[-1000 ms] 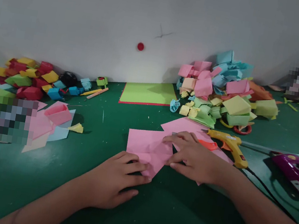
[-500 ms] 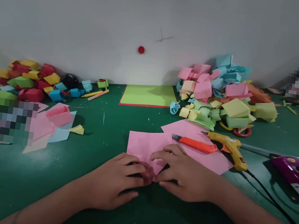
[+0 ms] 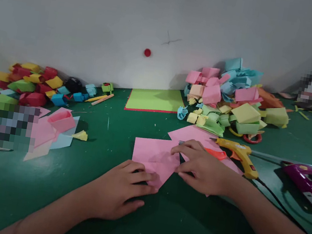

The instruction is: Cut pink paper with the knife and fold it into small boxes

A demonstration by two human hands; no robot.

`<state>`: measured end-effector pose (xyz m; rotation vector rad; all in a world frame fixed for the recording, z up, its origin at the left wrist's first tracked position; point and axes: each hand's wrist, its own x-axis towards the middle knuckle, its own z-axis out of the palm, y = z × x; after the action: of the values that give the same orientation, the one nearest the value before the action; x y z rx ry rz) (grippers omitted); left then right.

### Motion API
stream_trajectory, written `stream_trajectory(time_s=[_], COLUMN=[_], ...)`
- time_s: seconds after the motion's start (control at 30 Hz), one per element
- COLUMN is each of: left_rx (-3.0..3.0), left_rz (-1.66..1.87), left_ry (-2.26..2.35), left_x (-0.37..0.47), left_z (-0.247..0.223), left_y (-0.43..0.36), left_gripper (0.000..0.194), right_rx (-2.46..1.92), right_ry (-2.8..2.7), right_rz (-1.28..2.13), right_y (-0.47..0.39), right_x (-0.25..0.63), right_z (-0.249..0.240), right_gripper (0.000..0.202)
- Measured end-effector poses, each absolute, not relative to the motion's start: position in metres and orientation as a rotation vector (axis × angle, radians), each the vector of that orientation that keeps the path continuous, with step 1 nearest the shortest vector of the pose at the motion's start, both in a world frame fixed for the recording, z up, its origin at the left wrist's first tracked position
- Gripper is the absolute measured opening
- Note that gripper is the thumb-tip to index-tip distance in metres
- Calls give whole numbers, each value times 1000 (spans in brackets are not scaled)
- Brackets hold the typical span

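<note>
A sheet of pink paper (image 3: 149,148) lies on the green table in front of me, with its near right corner folded over on a slant. My left hand (image 3: 122,193) rests across the near edge of this sheet, fingers spread and lying on it. At the sheet's right edge is my right hand (image 3: 202,170), fingers apart and bent, their tips touching the paper. Under and behind that hand are more pink paper (image 3: 189,132) and an orange utility knife (image 3: 217,154), partly covered by it.
A yellow glue gun (image 3: 238,151) with a cord lies on the right, beside a purple device (image 3: 308,186). Folded paper pieces are heaped at the back right (image 3: 212,92) and back left (image 3: 35,85). A green sheet (image 3: 157,100) lies by the wall.
My right hand has slid up and to the right across the pink paper, and the folded corner now lies flatter. My left hand has stayed in place.
</note>
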<state>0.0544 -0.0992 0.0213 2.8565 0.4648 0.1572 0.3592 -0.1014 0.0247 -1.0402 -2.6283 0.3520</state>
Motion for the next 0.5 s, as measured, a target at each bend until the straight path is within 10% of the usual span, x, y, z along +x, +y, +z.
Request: stream_trajectory(time_s=[0.5], left_rx=[2869], left_rz=[188], left_ry=[462], left_x=[54], left_z=[19], left_y=[-98], left_gripper=[41], right_rx=[-1185], right_ry=[-2641], right_rz=[421], right_y=[-94], right_x=[363], right_z=[30], right_gripper=[18])
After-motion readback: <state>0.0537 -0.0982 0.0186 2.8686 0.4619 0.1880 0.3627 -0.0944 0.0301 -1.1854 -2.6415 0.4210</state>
